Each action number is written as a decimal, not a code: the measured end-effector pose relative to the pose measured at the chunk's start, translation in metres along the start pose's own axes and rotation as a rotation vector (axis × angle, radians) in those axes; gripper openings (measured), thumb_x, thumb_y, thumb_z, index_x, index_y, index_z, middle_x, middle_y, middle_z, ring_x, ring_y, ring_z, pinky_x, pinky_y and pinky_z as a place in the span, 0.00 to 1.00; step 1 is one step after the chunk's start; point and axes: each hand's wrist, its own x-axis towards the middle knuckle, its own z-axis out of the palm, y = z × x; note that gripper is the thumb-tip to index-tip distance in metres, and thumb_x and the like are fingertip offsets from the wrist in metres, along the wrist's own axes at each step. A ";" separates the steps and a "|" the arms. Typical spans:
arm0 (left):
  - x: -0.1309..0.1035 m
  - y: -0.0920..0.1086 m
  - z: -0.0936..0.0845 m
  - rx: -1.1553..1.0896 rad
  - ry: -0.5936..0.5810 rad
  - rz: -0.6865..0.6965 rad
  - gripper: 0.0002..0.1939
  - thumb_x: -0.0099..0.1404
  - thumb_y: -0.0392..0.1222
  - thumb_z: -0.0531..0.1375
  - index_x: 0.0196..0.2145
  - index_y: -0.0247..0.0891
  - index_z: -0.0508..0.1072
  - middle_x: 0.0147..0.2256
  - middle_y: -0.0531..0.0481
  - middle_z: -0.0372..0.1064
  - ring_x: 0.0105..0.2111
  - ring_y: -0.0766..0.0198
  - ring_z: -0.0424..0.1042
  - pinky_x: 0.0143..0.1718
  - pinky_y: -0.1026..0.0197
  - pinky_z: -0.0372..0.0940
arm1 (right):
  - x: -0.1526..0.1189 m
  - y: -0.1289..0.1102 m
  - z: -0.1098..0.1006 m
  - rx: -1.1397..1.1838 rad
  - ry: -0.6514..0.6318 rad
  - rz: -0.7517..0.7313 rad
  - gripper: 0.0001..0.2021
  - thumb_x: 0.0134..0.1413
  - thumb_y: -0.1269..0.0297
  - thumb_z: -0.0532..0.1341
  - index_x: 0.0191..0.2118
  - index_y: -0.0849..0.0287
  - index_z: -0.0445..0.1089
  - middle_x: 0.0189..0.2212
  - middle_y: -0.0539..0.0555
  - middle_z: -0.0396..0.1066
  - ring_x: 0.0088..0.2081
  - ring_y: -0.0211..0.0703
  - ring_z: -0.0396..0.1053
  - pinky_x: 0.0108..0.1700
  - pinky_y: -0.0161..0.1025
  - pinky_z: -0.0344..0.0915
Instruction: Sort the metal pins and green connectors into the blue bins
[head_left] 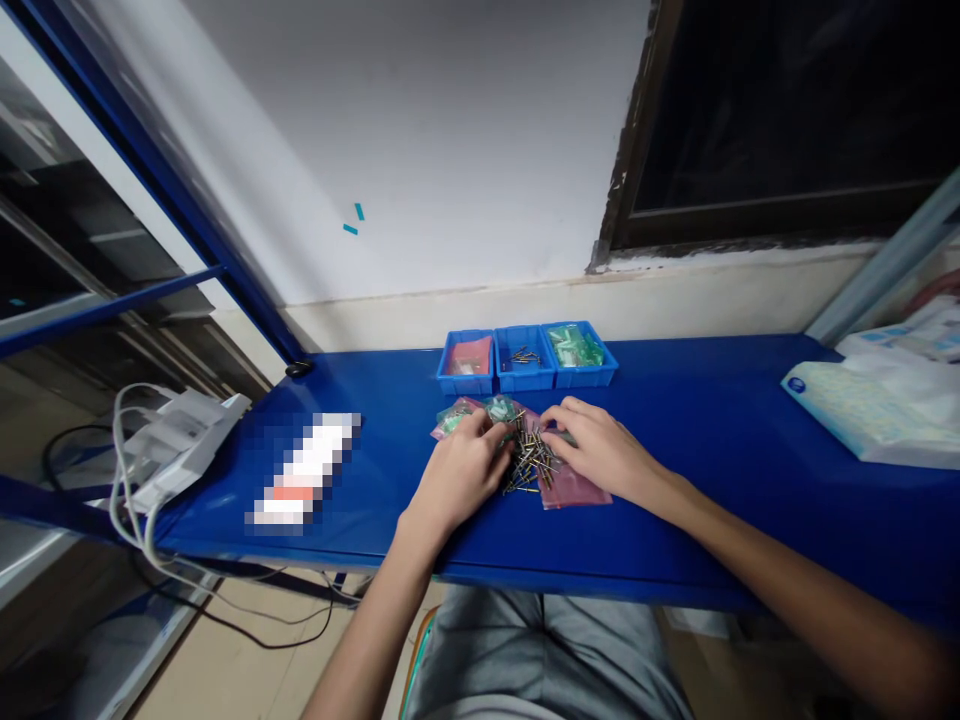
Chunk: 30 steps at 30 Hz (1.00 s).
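— Found the slim metal pins where?
— Saw them heaped between left grip and right grip, close to both, with long axes at every angle.
— Held any?
— Saw both half-curled; couldn't tell. Noted shiny metal beside crinkly pink plastic bag on smooth blue worktop.

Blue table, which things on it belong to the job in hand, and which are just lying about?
Likely in the job:
loose metal pieces, between left hand and right hand
pink bag, by the right hand
three blue bins behind

Probably just lying about:
tissue pack, far right
white unit with cables, far left
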 end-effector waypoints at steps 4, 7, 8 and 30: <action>-0.002 -0.001 -0.001 -0.016 0.010 -0.017 0.13 0.74 0.41 0.51 0.51 0.38 0.71 0.45 0.43 0.65 0.41 0.59 0.70 0.42 0.58 0.69 | 0.008 -0.008 0.000 -0.022 -0.035 0.008 0.08 0.65 0.64 0.55 0.43 0.56 0.72 0.40 0.56 0.70 0.42 0.46 0.69 0.41 0.39 0.62; -0.003 -0.001 -0.001 -0.033 0.025 -0.026 0.13 0.74 0.40 0.51 0.51 0.39 0.70 0.45 0.44 0.65 0.42 0.58 0.70 0.43 0.57 0.69 | 0.005 -0.011 0.003 -0.028 0.002 0.014 0.10 0.66 0.64 0.53 0.45 0.57 0.70 0.41 0.56 0.70 0.44 0.47 0.69 0.42 0.40 0.62; -0.003 -0.001 -0.001 -0.038 0.028 -0.028 0.13 0.74 0.40 0.51 0.51 0.39 0.70 0.45 0.44 0.65 0.43 0.58 0.70 0.43 0.57 0.69 | 0.003 -0.011 0.005 -0.024 0.025 0.015 0.10 0.67 0.63 0.52 0.46 0.57 0.70 0.41 0.57 0.69 0.44 0.48 0.69 0.43 0.41 0.63; -0.004 -0.004 -0.002 -0.060 0.034 -0.076 0.09 0.74 0.40 0.50 0.44 0.39 0.69 0.42 0.45 0.65 0.41 0.57 0.68 0.41 0.56 0.68 | -0.061 -0.031 0.013 0.224 0.384 0.244 0.10 0.67 0.61 0.52 0.41 0.54 0.70 0.37 0.55 0.71 0.37 0.46 0.70 0.40 0.42 0.65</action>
